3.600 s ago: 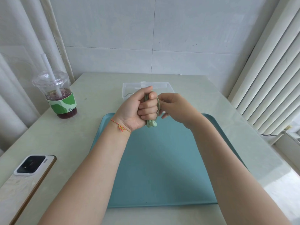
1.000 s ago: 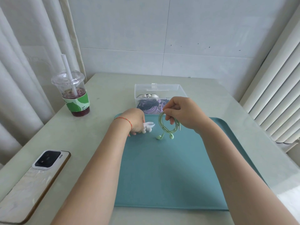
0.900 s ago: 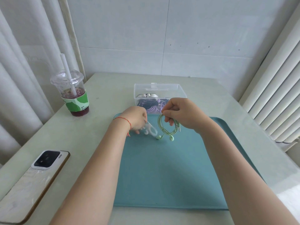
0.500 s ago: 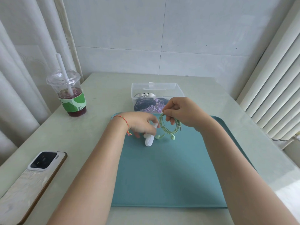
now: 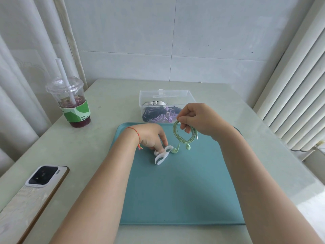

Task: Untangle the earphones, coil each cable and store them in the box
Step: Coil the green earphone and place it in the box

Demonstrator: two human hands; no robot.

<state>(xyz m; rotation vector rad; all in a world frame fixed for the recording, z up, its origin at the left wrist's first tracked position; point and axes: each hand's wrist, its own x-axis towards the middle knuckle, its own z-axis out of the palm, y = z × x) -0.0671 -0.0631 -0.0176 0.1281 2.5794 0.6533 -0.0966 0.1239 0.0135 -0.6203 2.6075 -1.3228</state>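
My right hand [image 5: 198,120] pinches the top of a coiled green earphone cable [image 5: 182,138]; the coil hangs down and its two earbuds touch the teal tray [image 5: 184,191]. My left hand [image 5: 151,136] rests on the tray with its fingertips on a white strap-like cable tie [image 5: 162,154], which lies just left of the green earbuds. Behind both hands stands the clear plastic box [image 5: 165,97], open at the top, with dark, purple and white earphones inside.
An iced drink cup [image 5: 70,103] with a straw stands at the table's left. A phone [image 5: 33,191] lies face down near the front left corner. White curtains hang on the left and a ribbed radiator runs along the right.
The green cable went from being wound round my left hand to hanging coiled from my right. My left hand picked up the white tie and brought it beside the earbuds.
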